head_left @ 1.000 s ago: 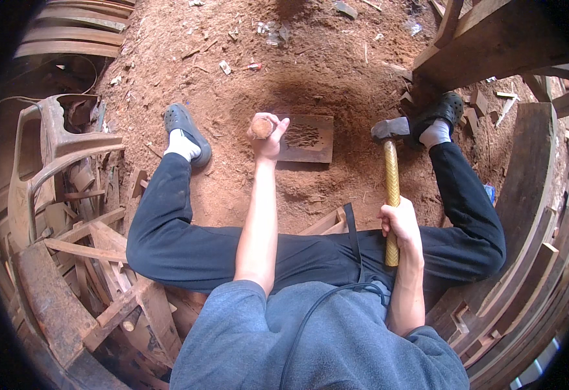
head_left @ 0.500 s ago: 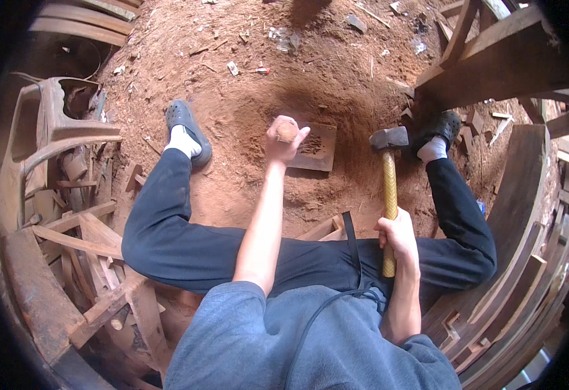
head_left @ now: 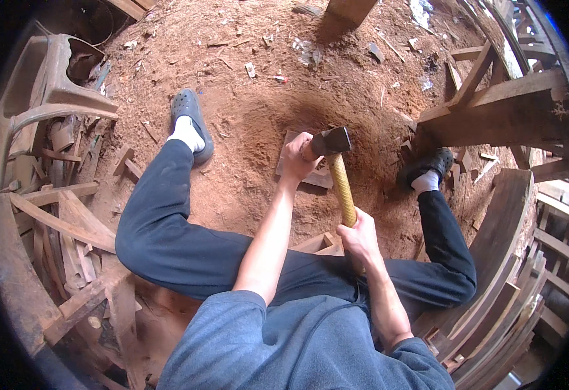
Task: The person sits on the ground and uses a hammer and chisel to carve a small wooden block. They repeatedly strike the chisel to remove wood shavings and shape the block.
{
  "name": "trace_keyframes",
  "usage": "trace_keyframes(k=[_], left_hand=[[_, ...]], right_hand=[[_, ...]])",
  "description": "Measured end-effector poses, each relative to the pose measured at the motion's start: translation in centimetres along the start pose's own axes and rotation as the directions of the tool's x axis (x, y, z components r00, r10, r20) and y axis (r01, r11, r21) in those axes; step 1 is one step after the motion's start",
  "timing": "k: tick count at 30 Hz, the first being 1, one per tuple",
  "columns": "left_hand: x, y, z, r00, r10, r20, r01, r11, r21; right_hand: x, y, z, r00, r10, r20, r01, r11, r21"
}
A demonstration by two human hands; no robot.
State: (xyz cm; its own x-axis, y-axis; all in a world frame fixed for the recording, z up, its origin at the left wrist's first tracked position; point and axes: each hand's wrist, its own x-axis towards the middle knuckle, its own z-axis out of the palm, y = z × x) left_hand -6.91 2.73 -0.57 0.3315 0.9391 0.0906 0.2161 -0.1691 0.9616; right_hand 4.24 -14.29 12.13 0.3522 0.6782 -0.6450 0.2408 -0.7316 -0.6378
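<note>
My left hand is closed around an upright wooden handle with a round top; its lower part is hidden beneath the fist. My right hand grips the yellow patterned shaft of a hammer. The dark metal hammer head lies over the handle's top, beside my left fist; whether they touch I cannot tell. Under my left hand, a flat square board rests on the ground in a shallow hollow, largely covered by the hand and hammer.
Sawdust-covered ground is strewn with chips and scraps. A worn chair and wooden frame pieces stand at left. Heavy timber rises at far right, with stacked planks nearer. My shoes flank the board.
The hammer has swung left and its head now overlaps the handle in my left hand. My right hand moved left with it. The left hand shifted slightly right and down in the picture.
</note>
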Motion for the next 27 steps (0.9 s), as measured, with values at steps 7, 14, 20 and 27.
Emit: trace_keyframes(k=[7,14,20,27], left_hand=[[-0.2,0.1,0.3,0.999,0.024,0.039,-0.024,0.999,0.02],[-0.3,-1.2,1.2,0.981,0.127,0.144,-0.14,0.987,0.084],[-0.3,-1.4,1.4,0.989,0.136,0.063,-0.136,0.991,-0.001],[-0.7,-1.2,1.3,0.974,0.224,0.036,-0.225,0.973,0.054]], right_hand=[[-1.1,1.1,0.3,0.999,-0.038,-0.019,0.038,0.999,0.028],[-1.7,0.5,0.1,0.993,-0.114,-0.017,0.113,0.991,-0.071],[-0.7,-0.5,-0.1,0.996,-0.084,-0.006,0.081,0.974,-0.211],[-0.4,-0.2,0.2,0.993,0.003,0.115,0.004,0.998,-0.062]])
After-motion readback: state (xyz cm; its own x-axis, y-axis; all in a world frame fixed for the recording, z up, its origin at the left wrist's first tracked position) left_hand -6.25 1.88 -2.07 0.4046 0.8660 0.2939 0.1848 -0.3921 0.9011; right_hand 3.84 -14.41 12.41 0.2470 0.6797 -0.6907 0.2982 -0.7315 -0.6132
